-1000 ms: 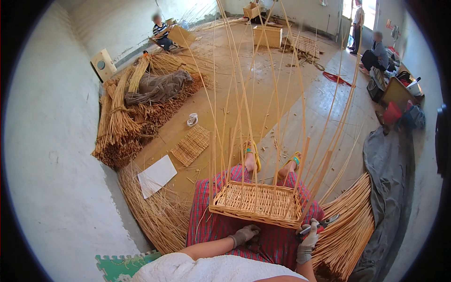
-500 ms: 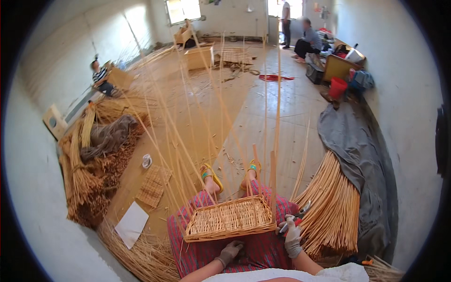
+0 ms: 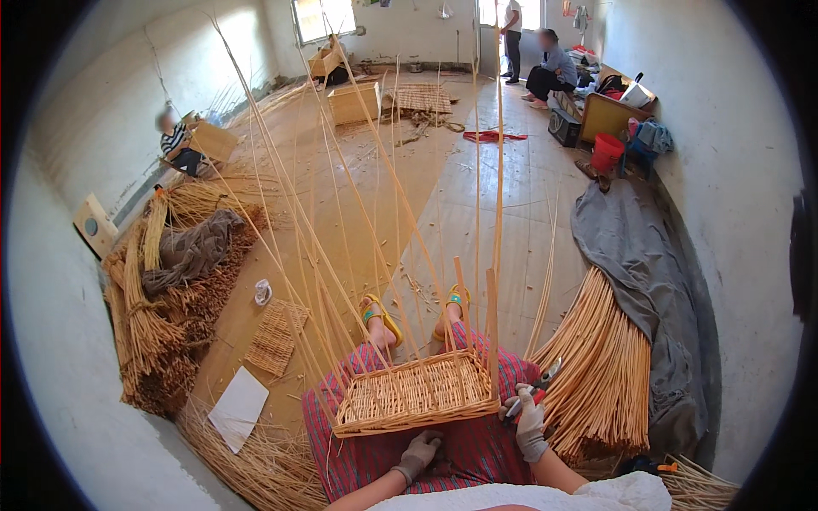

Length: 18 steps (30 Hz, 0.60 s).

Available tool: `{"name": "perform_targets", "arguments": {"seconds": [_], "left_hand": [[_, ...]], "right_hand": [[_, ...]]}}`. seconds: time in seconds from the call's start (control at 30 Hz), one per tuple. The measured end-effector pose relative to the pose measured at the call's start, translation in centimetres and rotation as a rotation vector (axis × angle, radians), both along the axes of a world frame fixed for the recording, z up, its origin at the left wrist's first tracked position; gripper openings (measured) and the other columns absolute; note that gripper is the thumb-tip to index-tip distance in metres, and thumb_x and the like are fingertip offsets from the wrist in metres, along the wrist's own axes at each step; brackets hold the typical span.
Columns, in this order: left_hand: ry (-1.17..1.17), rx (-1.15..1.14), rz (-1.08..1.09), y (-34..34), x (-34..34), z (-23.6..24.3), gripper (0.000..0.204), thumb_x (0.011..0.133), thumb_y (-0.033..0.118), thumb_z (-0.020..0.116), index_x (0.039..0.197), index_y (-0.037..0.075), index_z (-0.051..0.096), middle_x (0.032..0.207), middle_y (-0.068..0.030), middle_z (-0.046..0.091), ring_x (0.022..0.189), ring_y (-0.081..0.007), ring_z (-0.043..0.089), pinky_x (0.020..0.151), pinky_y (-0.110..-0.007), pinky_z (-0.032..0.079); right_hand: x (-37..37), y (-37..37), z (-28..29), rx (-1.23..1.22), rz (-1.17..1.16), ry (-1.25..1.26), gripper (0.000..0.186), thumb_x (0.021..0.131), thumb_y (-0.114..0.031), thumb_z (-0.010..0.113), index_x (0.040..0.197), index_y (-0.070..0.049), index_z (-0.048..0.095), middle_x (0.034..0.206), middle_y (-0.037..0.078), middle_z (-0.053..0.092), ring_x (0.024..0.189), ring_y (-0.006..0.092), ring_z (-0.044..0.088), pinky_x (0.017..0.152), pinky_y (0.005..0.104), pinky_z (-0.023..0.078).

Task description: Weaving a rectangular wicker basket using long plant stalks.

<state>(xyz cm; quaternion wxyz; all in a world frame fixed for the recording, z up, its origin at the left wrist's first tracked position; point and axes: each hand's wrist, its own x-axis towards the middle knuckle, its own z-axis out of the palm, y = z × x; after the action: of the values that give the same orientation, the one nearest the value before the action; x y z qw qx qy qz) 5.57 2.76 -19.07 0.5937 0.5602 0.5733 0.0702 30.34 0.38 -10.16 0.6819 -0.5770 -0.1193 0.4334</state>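
A half-woven wicker basket (image 3: 416,392) lies across my lap, with long pale stakes rising from its sides. My right hand (image 3: 529,419), in a light glove, is closed round red-handled pruning shears (image 3: 538,396) beside the basket's right corner. The shears' blades point up and away to the right. My left hand (image 3: 420,450), also gloved, rests on my lap just below the basket's near edge. Its fingers look loosely stretched and hold nothing that I can see; the fingertips are partly in shadow.
At right, a thick bundle of peeled canes (image 3: 596,383) lies under a grey cloth (image 3: 635,255). More bundles (image 3: 149,332) are heaped at left, near a woven panel (image 3: 278,337) and a white sheet (image 3: 239,409). Several people sit or stand farther off; a red bucket (image 3: 607,152) stands by the right wall.
The view has shifted slightly, so the room sits a little higher and more to the left. The basket, the shears and both hands keep nearly the same places.
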Motion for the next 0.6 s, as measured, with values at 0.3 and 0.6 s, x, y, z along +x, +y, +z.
{"name": "perform_targets", "arguments": {"seconds": [0.3, 0.6], "left_hand": [[-0.388, 0.71, -0.165, 0.5, 4.7, 13.8, 0.037, 0.095, 0.01, 0.055, 0.131, 0.007, 0.051, 0.13, -0.0152, 0.058, 0.103, -0.0311, 0.063, 0.087, -0.035, 0.052], [-0.626, -0.181, -0.008, 4.5, 12.4, 14.5, 0.039, 0.1, 0.006, 0.045, 0.137, 0.009, 0.034, 0.138, -0.0127, 0.049, 0.069, -0.0172, 0.065, 0.056, -0.032, 0.059]], "right_hand": [[0.1, -0.1, 0.3, -0.015, 0.003, 0.033, 0.026, 0.099, -0.027, 0.053, 0.11, -0.004, 0.055, 0.069, 0.009, 0.061, 0.055, 0.0237, 0.062, 0.049, 0.0384, 0.052], [0.6, -0.2, -1.4, -0.05, 0.004, -0.028, 0.025, 0.097, -0.026, 0.056, 0.111, -0.007, 0.056, 0.073, 0.008, 0.062, 0.059, 0.0199, 0.062, 0.055, 0.0331, 0.052]]}}
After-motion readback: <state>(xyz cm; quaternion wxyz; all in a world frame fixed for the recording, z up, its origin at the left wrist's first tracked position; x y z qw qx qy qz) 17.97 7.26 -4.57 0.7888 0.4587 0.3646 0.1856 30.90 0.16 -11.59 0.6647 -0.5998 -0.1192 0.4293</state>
